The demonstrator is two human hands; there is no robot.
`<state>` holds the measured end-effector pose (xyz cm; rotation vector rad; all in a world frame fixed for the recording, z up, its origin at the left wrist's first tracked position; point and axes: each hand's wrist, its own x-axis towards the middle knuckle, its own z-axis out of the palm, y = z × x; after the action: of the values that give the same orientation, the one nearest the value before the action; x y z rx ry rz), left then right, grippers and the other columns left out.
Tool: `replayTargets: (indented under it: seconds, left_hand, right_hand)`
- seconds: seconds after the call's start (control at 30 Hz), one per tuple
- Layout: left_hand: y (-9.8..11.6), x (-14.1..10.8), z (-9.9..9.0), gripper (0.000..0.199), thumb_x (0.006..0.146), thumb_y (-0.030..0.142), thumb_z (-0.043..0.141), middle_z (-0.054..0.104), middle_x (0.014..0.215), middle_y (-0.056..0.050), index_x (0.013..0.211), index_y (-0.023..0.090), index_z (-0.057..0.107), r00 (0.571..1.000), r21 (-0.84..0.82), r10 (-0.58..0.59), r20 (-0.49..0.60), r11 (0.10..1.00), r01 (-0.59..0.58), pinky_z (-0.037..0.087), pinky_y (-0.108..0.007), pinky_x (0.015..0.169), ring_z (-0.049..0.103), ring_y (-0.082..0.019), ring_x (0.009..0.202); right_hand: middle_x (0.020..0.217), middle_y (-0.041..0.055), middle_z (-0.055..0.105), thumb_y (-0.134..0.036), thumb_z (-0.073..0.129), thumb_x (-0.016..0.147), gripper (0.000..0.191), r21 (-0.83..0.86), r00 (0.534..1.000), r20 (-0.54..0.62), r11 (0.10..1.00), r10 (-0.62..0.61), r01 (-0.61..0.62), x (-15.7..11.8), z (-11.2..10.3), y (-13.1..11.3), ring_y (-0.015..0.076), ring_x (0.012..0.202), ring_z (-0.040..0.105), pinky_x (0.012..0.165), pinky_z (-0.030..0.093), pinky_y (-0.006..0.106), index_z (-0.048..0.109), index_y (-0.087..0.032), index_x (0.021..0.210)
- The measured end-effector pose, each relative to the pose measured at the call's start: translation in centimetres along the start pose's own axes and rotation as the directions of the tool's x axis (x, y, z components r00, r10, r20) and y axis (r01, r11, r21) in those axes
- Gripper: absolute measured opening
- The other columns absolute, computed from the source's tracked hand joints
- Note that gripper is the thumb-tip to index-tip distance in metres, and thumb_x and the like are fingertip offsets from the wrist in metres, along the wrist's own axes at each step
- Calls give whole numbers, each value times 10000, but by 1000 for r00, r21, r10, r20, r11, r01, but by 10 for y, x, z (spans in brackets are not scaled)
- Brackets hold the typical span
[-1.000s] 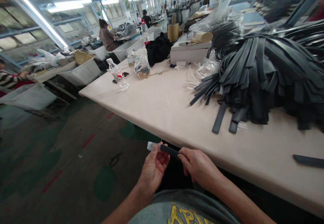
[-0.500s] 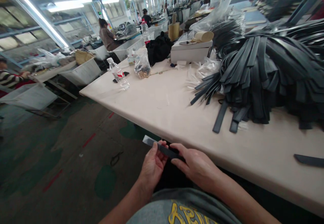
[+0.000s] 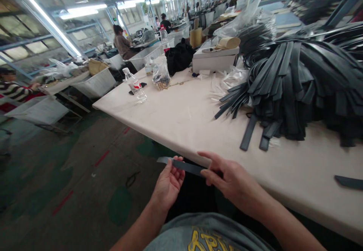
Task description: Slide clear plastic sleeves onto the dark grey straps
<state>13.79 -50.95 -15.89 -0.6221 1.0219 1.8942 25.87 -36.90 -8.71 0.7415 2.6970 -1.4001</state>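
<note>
A dark grey leather-like strap [image 3: 190, 167] stretches between my two hands, just off the near edge of the table. My left hand [image 3: 169, 181] pinches it between thumb and fingers, and its pale, shiny end sticks out to the left. Further along the strap, my right hand [image 3: 227, 175] grips it with thumb and fingers; the part beyond is hidden. On the table to the right lies a large heap of similar dark straps [image 3: 286, 88], their ends hanging toward me. One more strap [image 3: 350, 182] rests alone by the right edge of the view.
The pale table [image 3: 170, 118] carries a plastic bottle [image 3: 135, 86], a clear bag of small brass-coloured pieces [image 3: 161, 77], a black cloth bundle [image 3: 180, 57] and a white box [image 3: 214, 60]. Co-workers sit at other tables; one person [image 3: 122, 42] is at the back left.
My right hand has slid right along the strap, away from my left hand, so more of the strap shows between them. The view has shifted slightly.
</note>
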Motion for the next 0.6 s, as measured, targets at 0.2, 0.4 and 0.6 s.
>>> replayTargets:
  seconds: [0.2, 0.4, 0.6]
  left_hand:
    - [-15, -12, 4, 189, 949, 249, 558, 764, 934, -69, 954, 129, 703, 983, 29, -110, 148, 994, 106, 572, -271, 755, 715, -155, 840]
    - [6, 8, 0, 210, 973, 230, 509, 763, 898, -37, 919, 145, 693, 1000, 8, -10, 4, 1000, 10, 570, -236, 679, 713, -119, 772]
    - [16, 21, -18, 164, 956, 219, 539, 761, 874, -29, 945, 135, 679, 998, 19, -39, -52, 999, 40, 579, -241, 610, 720, -126, 735]
  right_hand:
    - [948, 56, 765, -287, 449, 947, 404, -167, 999, -34, 986, 9, -15, 10, 12, -10, 259, 874, 713, 717, 485, 337, 540, -272, 1340]
    - [1140, 5, 724, -282, 679, 818, 488, 27, 992, 49, 993, -116, 115, -4, -3, -3, 235, 992, 680, 859, 519, 338, 575, -343, 1291]
    - [944, 50, 749, -341, 759, 753, 255, 179, 993, -11, 977, -119, 119, -82, -70, 24, 288, 897, 688, 784, 584, 389, 752, -364, 1006]
